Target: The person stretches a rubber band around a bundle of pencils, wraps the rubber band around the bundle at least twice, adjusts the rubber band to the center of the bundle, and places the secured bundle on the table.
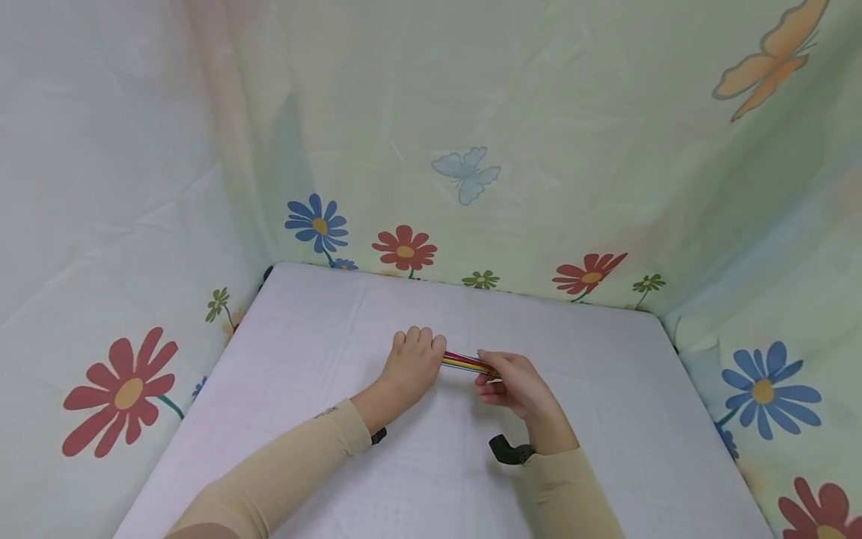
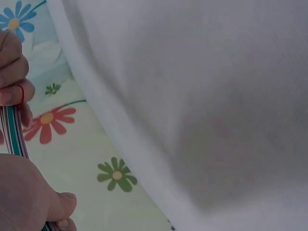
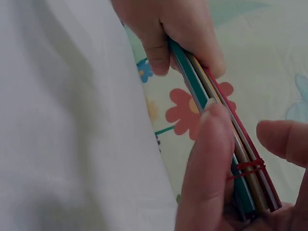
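A bundle of coloured pencils (image 1: 462, 363), teal, yellow and red among them, is held between both hands above the table. My left hand (image 1: 414, 364) grips one end in curled fingers; that end is hidden inside the fist. Around the other end, my right hand (image 1: 518, 382) has its fingers on the bundle. In the right wrist view, a red rubber band (image 3: 250, 166) loops the pencils (image 3: 231, 115) near their blunt ends. One finger lies along the side and another digit stands apart from it. A red loop (image 2: 22, 94) also crosses a right-hand finger in the left wrist view.
A white-covered table (image 1: 303, 337) lies under the hands. Flower-and-butterfly curtains (image 1: 377, 112) enclose its back and both sides. Black wrist mounts (image 1: 509, 451) stick out from the sleeves.
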Demonstrator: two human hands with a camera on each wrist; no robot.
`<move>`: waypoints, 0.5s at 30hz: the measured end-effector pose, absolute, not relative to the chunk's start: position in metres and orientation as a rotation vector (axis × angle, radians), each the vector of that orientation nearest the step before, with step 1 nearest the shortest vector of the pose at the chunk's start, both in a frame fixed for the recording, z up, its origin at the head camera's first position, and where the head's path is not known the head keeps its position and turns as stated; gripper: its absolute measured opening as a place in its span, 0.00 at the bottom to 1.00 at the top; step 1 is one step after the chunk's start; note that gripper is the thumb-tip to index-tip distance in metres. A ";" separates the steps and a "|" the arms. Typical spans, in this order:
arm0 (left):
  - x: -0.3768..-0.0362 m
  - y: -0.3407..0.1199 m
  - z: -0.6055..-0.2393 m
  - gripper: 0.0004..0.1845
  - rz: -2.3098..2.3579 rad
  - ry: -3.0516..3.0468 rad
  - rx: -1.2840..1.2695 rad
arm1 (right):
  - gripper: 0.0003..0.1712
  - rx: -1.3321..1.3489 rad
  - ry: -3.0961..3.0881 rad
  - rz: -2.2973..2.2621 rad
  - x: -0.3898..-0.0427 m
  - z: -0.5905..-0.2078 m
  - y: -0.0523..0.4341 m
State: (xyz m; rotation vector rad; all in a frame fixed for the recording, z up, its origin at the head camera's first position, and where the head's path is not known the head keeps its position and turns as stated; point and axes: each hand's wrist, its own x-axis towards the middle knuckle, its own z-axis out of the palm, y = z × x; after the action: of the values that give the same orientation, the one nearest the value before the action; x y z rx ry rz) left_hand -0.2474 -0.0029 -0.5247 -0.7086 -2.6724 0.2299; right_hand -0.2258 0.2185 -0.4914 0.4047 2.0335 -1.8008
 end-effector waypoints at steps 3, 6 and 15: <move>-0.246 -0.003 -0.525 0.09 0.200 -2.669 -0.690 | 0.37 0.407 2.051 -1.840 -0.227 -0.492 0.215; -0.245 -0.004 -0.523 0.09 0.176 -2.674 -0.698 | 0.41 0.394 2.045 -1.912 -0.230 -0.495 0.217; -0.244 -0.006 -0.520 0.10 0.150 -2.676 -0.696 | 0.25 0.472 2.196 -2.068 -0.235 -0.506 0.217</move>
State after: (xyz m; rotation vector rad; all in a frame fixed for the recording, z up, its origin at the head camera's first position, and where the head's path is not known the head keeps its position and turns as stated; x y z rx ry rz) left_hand -0.2444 -0.0061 -0.5205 -0.6957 -2.6758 0.1501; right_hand -0.2353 0.2166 -0.5063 0.4716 2.1962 -2.0676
